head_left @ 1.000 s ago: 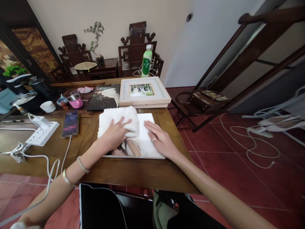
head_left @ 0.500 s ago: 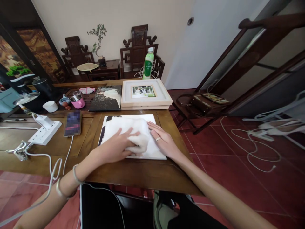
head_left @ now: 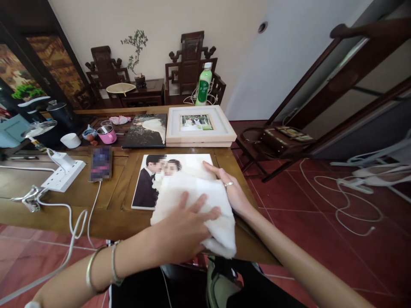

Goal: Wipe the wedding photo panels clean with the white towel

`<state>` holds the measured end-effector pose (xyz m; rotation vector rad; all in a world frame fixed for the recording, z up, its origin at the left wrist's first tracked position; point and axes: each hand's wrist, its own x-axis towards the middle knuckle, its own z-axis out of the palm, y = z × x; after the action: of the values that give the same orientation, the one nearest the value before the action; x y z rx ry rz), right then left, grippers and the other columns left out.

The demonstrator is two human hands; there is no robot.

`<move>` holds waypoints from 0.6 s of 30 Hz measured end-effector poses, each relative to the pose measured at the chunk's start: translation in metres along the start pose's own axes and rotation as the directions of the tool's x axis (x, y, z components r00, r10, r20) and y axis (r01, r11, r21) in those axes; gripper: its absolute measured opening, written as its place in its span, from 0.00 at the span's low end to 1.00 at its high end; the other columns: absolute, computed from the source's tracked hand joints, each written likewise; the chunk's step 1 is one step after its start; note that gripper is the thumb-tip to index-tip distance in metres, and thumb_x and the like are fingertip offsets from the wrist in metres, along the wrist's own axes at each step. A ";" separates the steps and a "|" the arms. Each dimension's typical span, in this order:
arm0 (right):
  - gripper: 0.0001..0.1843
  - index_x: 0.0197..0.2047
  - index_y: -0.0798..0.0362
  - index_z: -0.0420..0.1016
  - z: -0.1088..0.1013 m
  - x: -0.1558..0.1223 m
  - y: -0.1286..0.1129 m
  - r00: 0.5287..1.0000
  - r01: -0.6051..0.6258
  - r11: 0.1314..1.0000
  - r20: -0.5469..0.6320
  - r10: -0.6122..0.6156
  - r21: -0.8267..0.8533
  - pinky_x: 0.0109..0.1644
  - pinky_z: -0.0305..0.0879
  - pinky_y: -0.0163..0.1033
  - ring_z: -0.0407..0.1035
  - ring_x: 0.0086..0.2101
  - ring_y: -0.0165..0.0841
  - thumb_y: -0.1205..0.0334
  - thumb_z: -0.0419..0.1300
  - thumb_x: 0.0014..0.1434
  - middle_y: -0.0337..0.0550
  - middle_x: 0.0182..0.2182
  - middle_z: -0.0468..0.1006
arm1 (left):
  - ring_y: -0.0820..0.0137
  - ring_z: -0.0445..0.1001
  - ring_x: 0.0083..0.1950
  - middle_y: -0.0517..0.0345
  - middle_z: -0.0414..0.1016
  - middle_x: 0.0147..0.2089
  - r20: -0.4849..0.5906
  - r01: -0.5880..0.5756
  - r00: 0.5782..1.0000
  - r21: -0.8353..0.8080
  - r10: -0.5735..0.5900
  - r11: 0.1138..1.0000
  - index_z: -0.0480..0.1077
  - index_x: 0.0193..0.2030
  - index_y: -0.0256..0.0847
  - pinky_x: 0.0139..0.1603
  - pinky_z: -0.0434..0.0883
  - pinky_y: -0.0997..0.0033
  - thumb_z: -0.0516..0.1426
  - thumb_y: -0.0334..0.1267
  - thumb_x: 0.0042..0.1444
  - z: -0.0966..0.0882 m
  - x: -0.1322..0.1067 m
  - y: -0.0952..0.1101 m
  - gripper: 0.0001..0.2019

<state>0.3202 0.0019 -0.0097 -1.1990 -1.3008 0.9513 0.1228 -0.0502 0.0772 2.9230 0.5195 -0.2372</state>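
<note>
The left hand point(head_left: 186, 224), fingers spread, presses on the cloth point(head_left: 195, 192), which has slid nearer, past the print's near edge. The right hand point(head_left: 233, 192) lies at the print's right edge, its fingers together; any grip cannot be told. The print point(head_left: 141, 194), flat beneath the cloth, now shows its left and far parts.
</note>
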 end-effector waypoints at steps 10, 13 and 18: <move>0.21 0.57 0.47 0.73 0.002 -0.001 0.004 0.977 0.207 0.935 0.109 -0.183 -0.288 0.67 0.54 0.54 0.63 0.60 0.40 0.53 0.54 0.63 0.45 0.59 0.71 | 0.60 0.46 0.73 0.64 0.53 0.71 0.080 0.101 0.993 -0.233 -0.085 0.967 0.72 0.50 0.47 0.71 0.49 0.47 0.52 0.30 0.63 -0.020 -0.036 -0.023 0.13; 0.21 0.56 0.48 0.74 0.003 0.000 0.008 0.960 0.275 0.891 0.154 -0.234 -0.361 0.66 0.56 0.55 0.63 0.60 0.41 0.55 0.54 0.62 0.47 0.57 0.73 | 0.58 0.45 0.73 0.61 0.58 0.69 0.050 0.196 0.981 -0.224 -0.190 0.955 0.72 0.51 0.47 0.69 0.50 0.45 0.50 0.27 0.63 -0.020 -0.024 -0.058 0.16; 0.20 0.55 0.50 0.74 0.003 0.001 0.013 0.944 0.328 0.852 0.179 -0.278 -0.407 0.65 0.58 0.55 0.64 0.59 0.42 0.57 0.54 0.62 0.49 0.57 0.73 | 0.56 0.67 0.61 0.52 0.76 0.52 -0.127 0.219 0.952 -0.359 -0.280 0.907 0.73 0.46 0.37 0.64 0.57 0.51 0.47 0.40 0.68 -0.020 0.015 -0.105 0.15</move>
<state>0.3187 0.0054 -0.0221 -1.2283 -1.7993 0.5147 0.1025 0.0559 0.0805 2.5456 0.8708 0.0785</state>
